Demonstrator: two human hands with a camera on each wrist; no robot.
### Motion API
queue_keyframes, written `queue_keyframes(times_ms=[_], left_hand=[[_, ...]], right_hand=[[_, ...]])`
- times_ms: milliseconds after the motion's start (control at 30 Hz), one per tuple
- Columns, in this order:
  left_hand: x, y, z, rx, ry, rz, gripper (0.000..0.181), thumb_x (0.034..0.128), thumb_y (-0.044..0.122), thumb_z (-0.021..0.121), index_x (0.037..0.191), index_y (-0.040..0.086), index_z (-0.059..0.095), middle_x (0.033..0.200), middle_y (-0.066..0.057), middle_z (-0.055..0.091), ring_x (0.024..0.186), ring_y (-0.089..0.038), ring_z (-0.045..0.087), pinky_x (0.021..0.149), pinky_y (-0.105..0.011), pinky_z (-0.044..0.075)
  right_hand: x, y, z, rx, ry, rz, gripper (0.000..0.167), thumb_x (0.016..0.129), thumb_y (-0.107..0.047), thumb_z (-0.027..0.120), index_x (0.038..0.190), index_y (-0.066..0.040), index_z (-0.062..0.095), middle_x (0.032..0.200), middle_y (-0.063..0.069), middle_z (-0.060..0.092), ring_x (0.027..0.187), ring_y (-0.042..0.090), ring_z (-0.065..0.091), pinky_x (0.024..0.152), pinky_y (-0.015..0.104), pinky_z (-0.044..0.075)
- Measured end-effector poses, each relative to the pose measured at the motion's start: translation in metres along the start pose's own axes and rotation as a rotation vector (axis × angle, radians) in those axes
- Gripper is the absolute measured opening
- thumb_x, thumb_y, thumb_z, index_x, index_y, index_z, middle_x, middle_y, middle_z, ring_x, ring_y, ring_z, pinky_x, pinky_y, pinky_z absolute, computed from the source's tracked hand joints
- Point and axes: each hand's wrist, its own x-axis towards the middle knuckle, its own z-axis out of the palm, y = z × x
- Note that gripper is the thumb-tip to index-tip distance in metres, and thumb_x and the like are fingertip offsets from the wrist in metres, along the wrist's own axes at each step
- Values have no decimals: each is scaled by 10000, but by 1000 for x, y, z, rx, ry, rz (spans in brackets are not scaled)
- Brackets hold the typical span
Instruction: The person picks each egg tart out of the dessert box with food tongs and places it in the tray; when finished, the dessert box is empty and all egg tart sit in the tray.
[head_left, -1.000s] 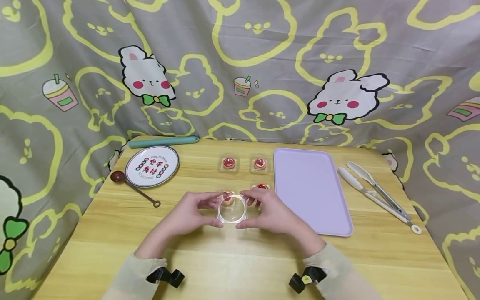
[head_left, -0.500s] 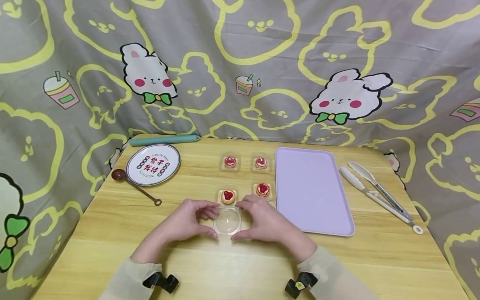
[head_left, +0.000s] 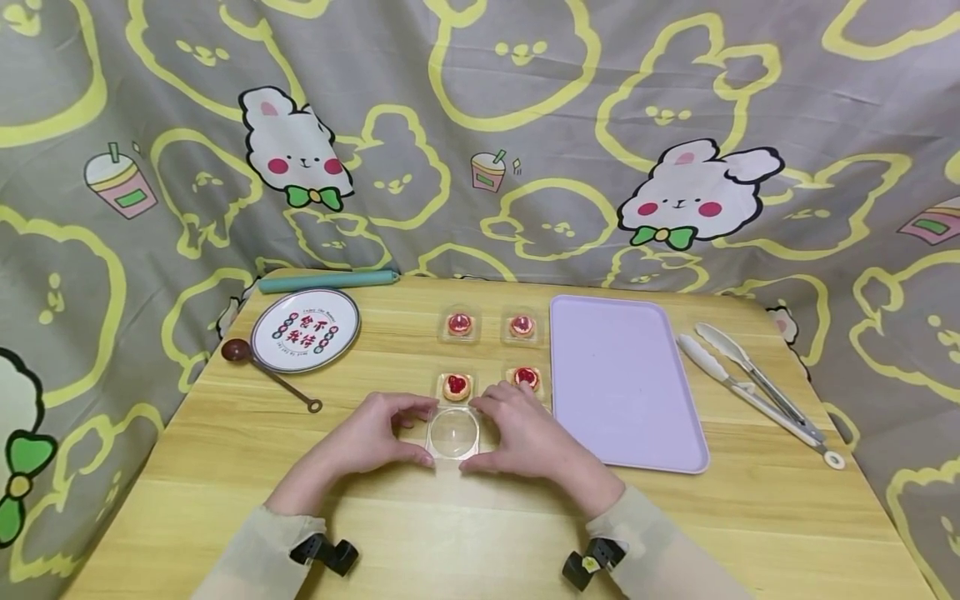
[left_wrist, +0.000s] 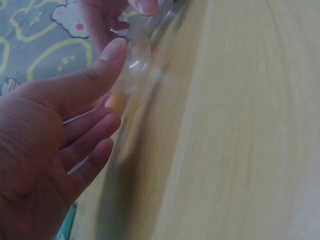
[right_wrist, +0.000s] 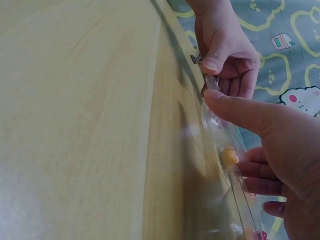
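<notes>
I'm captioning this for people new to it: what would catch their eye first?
Probably the gray curtain with its white rabbit faces, which fills the background. Next, the pale purple tray, lying to the right on the wooden table. At centre, the left hand and right hand hold a clear plastic piece, with four red-topped tarts just beyond it.

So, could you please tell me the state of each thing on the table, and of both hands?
Lid, open, between the hands
Left hand, holding its left edge
Right hand, holding its right edge
Front left tart, uncovered
Front right tart, seemingly uncovered
Back tarts, apparently covered
Plate, face up
Spoon, lying down
Stick, lying down
Tray, lying flat
Tongs, spread open
</notes>
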Motion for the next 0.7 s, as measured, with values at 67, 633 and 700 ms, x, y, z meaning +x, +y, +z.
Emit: queue_keyframes(times_ms=[67, 633, 700], left_hand=[[0, 0, 0, -1, 1, 1, 823, 706, 319, 1000, 1409, 52, 664, 1210, 47, 755, 1035, -137, 708, 956, -345, 588], [-8, -1, -2, -8, 19, -12, 774, 710, 324, 999, 1375, 75, 691, 1177, 62, 751, 1033, -133, 704, 950, -333, 587], [-8, -1, -5, 6, 32, -15, 781, 715, 363, 991, 1370, 61, 690, 1152, 49, 746, 1010, -151, 697, 912, -332, 595]], right_hand=[[0, 0, 0, -3, -3, 1, 854, 697, -649, 925, 1272, -49, 723, 1194, 30, 701, 1150, 191, 593, 1132, 490, 407], [-2, 0, -2, -31, -18, -5, 896, 683, -724, 887, 1283, -78, 727, 1196, 14, 705, 1142, 187, 583, 1064, 481, 404], [-4, 2, -5, -3, -18, 9, 907, 684, -716, 893, 1301, -73, 722, 1218, 15, 704, 1165, 189, 583, 1085, 484, 392]])
